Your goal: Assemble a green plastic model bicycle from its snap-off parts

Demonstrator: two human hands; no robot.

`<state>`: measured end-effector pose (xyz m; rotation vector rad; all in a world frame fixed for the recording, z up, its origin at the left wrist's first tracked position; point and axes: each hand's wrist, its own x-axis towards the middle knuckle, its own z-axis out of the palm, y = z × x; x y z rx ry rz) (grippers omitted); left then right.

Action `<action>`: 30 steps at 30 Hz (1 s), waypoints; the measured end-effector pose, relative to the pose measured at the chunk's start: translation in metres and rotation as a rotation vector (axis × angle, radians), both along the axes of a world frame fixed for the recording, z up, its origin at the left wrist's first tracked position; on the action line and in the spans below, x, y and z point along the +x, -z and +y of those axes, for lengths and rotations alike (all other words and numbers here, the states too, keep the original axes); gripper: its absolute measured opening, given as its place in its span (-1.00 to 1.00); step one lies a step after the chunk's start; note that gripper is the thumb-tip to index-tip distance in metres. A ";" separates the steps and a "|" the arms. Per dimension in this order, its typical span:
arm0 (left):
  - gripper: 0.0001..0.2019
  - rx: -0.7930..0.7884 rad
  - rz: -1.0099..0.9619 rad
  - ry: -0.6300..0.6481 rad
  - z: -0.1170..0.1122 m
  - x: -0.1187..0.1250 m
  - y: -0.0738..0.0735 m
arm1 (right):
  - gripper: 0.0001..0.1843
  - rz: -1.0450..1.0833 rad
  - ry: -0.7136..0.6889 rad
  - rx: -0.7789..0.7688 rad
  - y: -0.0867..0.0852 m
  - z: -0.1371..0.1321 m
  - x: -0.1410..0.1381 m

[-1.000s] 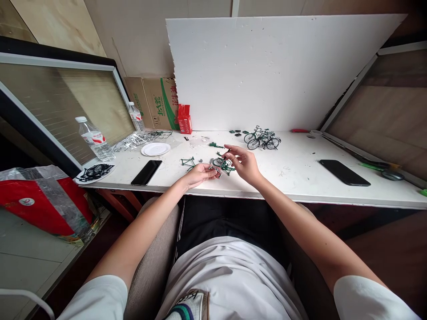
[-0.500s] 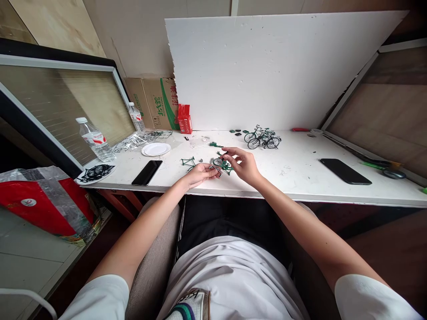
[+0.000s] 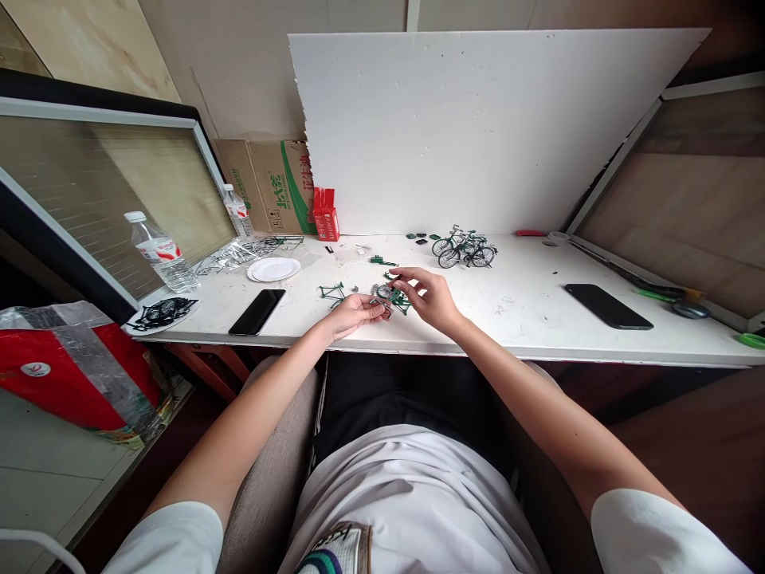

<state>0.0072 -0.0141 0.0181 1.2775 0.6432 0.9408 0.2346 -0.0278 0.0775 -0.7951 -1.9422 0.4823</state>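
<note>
Right at the front edge of the white table (image 3: 526,319), a half-built green toy bike (image 3: 391,296) is held just above the surface. It's clamped from below by the left hand (image 3: 350,312), thumb & fingertips closed on the wheel end. The right hand (image 3: 431,299) is curled over the top w/ fingers close together, touching the frame. Whether a tiny part is pinched there can't be told, too small.

What could go wrong, imo: the bike is kept so near the edge that a slipped bit could be lost over it into the lap or onto the floor. The thin frame could prob be bent if it's squeezed too hard.

Room-wise, a big white foam board (image 3: 478,127) is leaned against the wall behind the table, and a framed glass panel (image 3: 107,191) is propped at the left. A cardboard box (image 3: 263,183) is tucked into the corner. Water bottles (image 3: 158,253), two black phones (image 3: 256,312) (image 3: 608,306) and a white plate (image 3: 273,269) are spread around. Finished toy bikes (image 3: 464,249) are parked near the board, and a spare green frame piece (image 3: 331,292) is left just beside the left hand.
</note>
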 end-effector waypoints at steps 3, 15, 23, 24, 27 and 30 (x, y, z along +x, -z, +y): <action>-0.58 -0.002 -0.003 0.001 0.000 -0.001 0.000 | -0.58 -0.011 0.004 -0.018 0.000 -0.001 0.000; -0.58 -0.018 -0.015 -0.006 0.000 0.000 0.000 | -0.59 0.030 -0.011 -0.035 -0.001 -0.001 0.000; -0.59 -0.051 -0.024 -0.023 0.000 0.001 -0.001 | -0.58 0.018 -0.002 -0.032 0.001 0.000 -0.001; -0.59 -0.055 -0.032 -0.026 0.000 0.002 -0.001 | -0.58 0.022 -0.003 -0.025 0.001 0.000 -0.001; -0.61 -0.082 -0.071 -0.048 0.001 0.003 0.000 | -0.58 0.024 0.003 -0.005 0.003 0.002 0.000; -0.63 -0.120 -0.102 -0.087 0.002 0.003 0.001 | -0.56 0.012 0.044 0.007 0.008 0.008 0.001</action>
